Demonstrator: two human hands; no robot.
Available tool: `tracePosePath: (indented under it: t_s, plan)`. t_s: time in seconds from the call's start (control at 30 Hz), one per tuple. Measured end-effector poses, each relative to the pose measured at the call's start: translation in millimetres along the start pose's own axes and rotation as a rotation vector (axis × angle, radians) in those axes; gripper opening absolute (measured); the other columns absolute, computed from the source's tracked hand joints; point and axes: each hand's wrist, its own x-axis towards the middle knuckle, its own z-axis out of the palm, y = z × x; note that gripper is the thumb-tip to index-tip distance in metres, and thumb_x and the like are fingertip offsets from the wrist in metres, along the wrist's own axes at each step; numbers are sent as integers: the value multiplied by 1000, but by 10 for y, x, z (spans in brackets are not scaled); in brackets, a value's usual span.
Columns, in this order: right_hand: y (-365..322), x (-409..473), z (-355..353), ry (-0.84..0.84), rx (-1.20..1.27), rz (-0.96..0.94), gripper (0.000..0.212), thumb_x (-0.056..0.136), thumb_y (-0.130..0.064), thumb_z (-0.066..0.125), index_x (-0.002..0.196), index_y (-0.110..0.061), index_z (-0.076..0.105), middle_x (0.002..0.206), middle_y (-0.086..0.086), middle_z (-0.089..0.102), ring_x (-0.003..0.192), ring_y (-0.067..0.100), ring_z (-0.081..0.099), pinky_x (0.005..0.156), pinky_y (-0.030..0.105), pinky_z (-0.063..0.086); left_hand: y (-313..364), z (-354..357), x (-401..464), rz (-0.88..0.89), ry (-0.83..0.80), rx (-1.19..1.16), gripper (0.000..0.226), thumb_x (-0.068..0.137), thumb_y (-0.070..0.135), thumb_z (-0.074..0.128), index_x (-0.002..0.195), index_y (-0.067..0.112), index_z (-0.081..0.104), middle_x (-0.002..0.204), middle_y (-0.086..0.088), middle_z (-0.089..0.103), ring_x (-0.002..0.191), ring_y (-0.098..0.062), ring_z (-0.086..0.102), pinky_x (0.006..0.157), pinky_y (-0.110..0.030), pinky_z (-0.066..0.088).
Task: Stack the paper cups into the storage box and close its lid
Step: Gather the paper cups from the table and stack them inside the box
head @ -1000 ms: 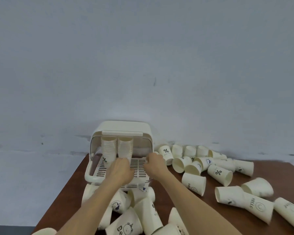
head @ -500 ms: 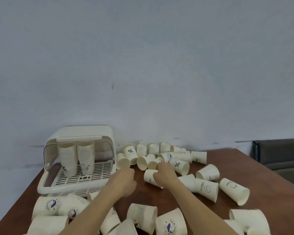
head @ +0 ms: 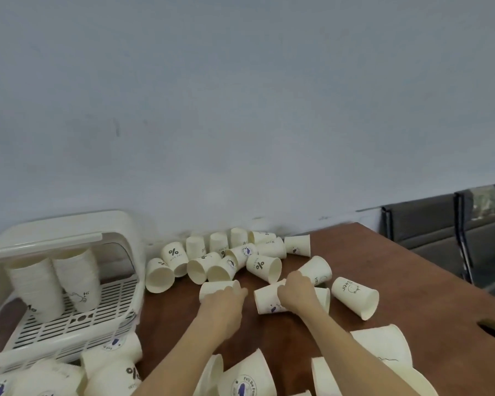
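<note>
Both hands have left the box [head: 69,324], where they were a second ago, and now reach the loose cups right of it: the left hand [head: 223,300] rests on one lying cup [head: 216,288], its fingers hidden so I cannot tell their grip, while the right hand [head: 296,292] curls over another cup [head: 267,300]. So a new pick-up is starting; two stacks [head: 55,284] stand inside the box, its lid [head: 66,232] up, many cups remaining on the bench [head: 412,295]. Readable prints right of the box: "%", "HE…", "Bear".
</note>
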Motion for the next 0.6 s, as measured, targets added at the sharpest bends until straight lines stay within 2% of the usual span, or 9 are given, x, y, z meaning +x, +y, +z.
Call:
tracePosePath:
  t_s: [0.07,0.17,0.27,0.4,0.53,0.6]
  plan:
    - [13,43,59,-22,32,23,17,91,-13,45,106,-8,52,117,13,57,102,31,60,73,30,44,4,83,85,4,4,112,41,92,11,48,131,15,40,119,-8,51,105,-28,55,89,-41,45]
    - [22,92,157,12,93,64,8,87,-11,45,95,-10,47,117,13,56,93,32,64,69,32,49,-29,165,165,-40,-19,192,47,92,7,47,137,9,36,119,-11,55,107,-29,56,88,-37,44]
    - [-19,109,215,59,124,87,21,86,-11,48,106,-6,53,114,13,58,95,29,62,73,34,52,-75,182,185,-46,-12,232,44,91,4,49,134,8,40,121,-10,55,111,-27,56,85,-34,43]
    - [-119,63,243,39,196,102,43,84,-8,48,126,-1,45,112,16,60,97,33,64,79,39,55,-152,131,144,-52,-3,249,34,90,1,52,123,8,51,119,-9,56,110,-26,55,80,-31,42]
    - [-230,-23,228,40,177,26,41,81,-7,46,121,2,52,97,8,50,84,28,58,68,34,50,-266,52,63,-106,42,175,34,86,-1,53,118,9,52,112,-7,61,102,-26,61,70,-30,38]
    - [-292,-69,221,52,142,-34,40,83,-10,45,121,1,51,97,6,47,84,24,52,69,32,45,-322,-1,6,-102,43,152,33,86,-1,53,117,11,54,111,-7,61,100,-25,61,68,-31,38]
